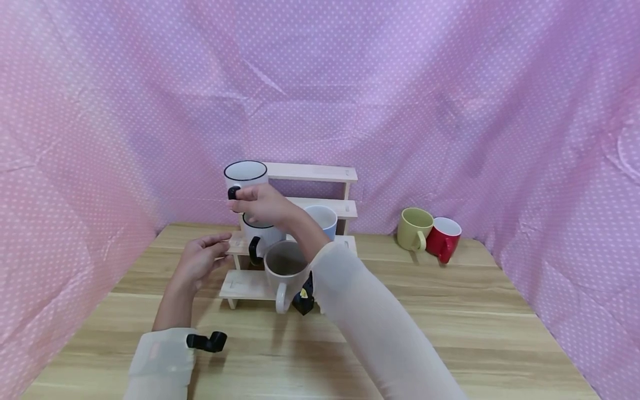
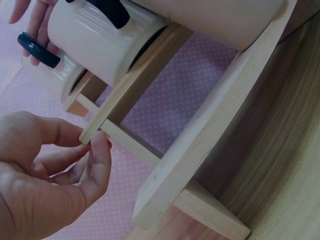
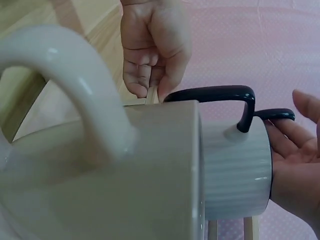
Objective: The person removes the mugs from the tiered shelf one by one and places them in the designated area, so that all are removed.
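A small stepped wooden shelf [image 1: 245,284] carries several mugs. My left hand [image 1: 202,258] pinches the left end of one of its middle boards [image 2: 131,80] between thumb and forefinger. On the top step stands a white mug [image 1: 245,176] with a black rim and black handle. My right hand [image 1: 262,205] is beside that handle, its fingers extended against the mug and the thumb apart from the handle in the right wrist view. A similar black-handled mug [image 1: 267,239] sits lower down, partly covered by my right hand. A larger off-white mug [image 1: 286,272] stands in front.
A pale blue mug [image 1: 322,219] sits on the shelf's right side, partly behind my right forearm. Further right on the wooden table [image 1: 430,311] are a yellow-green mug [image 1: 415,228] and a red mug [image 1: 440,241], side by side. Pink dotted cloth [image 1: 320,100] surrounds the table.
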Action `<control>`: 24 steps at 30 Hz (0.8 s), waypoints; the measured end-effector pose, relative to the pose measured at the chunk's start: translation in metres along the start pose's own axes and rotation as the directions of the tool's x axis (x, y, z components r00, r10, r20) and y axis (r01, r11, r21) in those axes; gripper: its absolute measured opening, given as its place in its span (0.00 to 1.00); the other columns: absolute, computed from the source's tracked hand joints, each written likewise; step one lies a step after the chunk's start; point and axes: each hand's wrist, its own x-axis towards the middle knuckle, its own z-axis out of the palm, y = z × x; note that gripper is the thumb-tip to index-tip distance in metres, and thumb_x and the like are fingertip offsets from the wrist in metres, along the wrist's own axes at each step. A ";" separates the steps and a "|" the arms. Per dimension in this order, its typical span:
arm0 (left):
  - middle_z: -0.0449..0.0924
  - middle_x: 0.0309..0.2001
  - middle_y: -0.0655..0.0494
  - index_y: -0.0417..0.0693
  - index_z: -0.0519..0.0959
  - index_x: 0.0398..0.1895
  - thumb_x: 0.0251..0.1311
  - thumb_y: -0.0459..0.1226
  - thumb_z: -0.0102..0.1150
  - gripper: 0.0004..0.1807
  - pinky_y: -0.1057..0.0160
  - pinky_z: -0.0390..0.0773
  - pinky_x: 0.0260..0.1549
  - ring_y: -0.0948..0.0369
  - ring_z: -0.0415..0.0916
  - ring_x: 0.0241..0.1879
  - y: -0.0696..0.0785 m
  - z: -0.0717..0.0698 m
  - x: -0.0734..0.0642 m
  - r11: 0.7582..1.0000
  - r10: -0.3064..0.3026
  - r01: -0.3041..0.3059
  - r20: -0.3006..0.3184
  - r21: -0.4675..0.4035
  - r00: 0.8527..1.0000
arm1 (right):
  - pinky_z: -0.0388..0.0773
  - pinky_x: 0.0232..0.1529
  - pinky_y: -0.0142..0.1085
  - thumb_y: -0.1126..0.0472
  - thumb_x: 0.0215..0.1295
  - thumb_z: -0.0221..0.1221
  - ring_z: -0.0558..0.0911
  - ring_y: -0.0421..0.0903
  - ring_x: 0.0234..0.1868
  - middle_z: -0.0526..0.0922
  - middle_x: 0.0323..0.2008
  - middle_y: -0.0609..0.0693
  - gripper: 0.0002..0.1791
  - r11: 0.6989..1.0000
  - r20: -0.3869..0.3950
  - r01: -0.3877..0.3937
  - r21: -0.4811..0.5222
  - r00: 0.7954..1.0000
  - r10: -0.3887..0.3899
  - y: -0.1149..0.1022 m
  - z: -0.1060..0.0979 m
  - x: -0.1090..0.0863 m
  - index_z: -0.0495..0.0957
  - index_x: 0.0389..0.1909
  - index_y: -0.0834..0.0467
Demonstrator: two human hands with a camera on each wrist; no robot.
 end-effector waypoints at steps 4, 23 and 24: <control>0.72 0.52 0.55 0.28 0.64 0.72 0.77 0.34 0.50 0.26 0.63 0.83 0.55 0.66 0.76 0.44 0.000 0.000 0.000 1.000 -0.001 0.001 0.001 0.001 1.000 | 0.82 0.56 0.36 0.52 0.77 0.58 0.78 0.42 0.61 0.82 0.60 0.50 0.25 0.999 0.044 -0.013 0.049 0.999 0.011 0.001 -0.004 0.002 0.74 0.68 0.61; 0.74 0.51 0.56 0.27 0.65 0.72 0.77 0.33 0.50 0.25 0.64 0.84 0.53 0.67 0.76 0.43 0.002 0.002 -0.003 1.000 0.005 -0.005 -0.008 -0.003 1.000 | 0.83 0.59 0.41 0.59 0.80 0.54 0.82 0.49 0.55 0.83 0.53 0.60 0.18 0.949 -0.006 0.002 0.314 1.000 0.000 0.002 0.003 0.008 0.78 0.51 0.74; 0.74 0.50 0.56 0.27 0.65 0.71 0.77 0.32 0.50 0.25 0.64 0.84 0.53 0.67 0.76 0.43 0.002 0.002 -0.002 1.000 0.005 -0.005 -0.007 -0.005 1.000 | 0.83 0.59 0.40 0.60 0.80 0.53 0.82 0.48 0.53 0.82 0.53 0.60 0.19 0.939 -0.007 0.000 0.345 1.000 0.002 0.002 0.003 0.008 0.78 0.52 0.75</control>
